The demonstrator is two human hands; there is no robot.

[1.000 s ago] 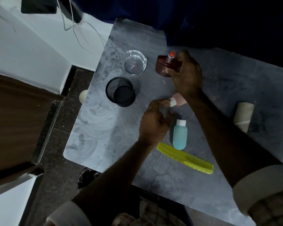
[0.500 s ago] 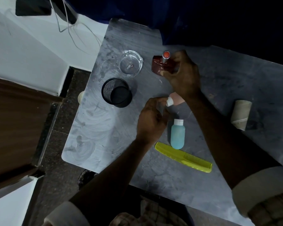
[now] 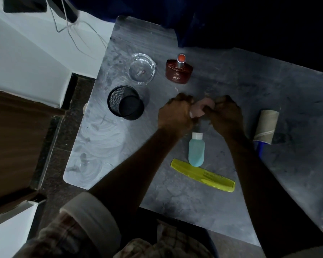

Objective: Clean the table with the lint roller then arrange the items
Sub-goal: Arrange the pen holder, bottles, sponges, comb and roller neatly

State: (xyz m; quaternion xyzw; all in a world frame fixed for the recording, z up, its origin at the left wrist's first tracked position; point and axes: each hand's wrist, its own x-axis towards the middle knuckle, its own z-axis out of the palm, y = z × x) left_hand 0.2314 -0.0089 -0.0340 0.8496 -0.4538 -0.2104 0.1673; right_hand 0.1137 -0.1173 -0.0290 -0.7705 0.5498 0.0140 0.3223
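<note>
Both hands are close together over the middle of the grey worktop (image 3: 175, 198). The left hand (image 3: 175, 114) and the right hand (image 3: 226, 114) each have their fingers curled around a small pink bottle (image 3: 201, 108), one hand on each end of it. The bottle is blurry, so I cannot tell if it rests on the worktop or is lifted a little. The lint roller (image 3: 266, 126) lies on its side at the right of the worktop, just past the right wrist, and no hand touches it. Its paper roll looks pale brown and its blue handle (image 3: 260, 148) points toward the person. A little blue bottle (image 3: 196, 150) with a white cap lies flat just below the hands, between the two arms. A yellow comb (image 3: 203, 175) lies next to the bottom of the blue bottle, slanting down to the right. Farther back, a dark red perfume bottle (image 3: 178, 72) stands with an orange top. To the left of it sits a clear glass ashtray (image 3: 141, 68) with a tiny thing inside. Near the left edge stands a black mesh cup (image 3: 126, 103). The worktop has pale swirly marks on its left part. Thin wires (image 3: 78, 34) hang over the white wall behind.
</note>
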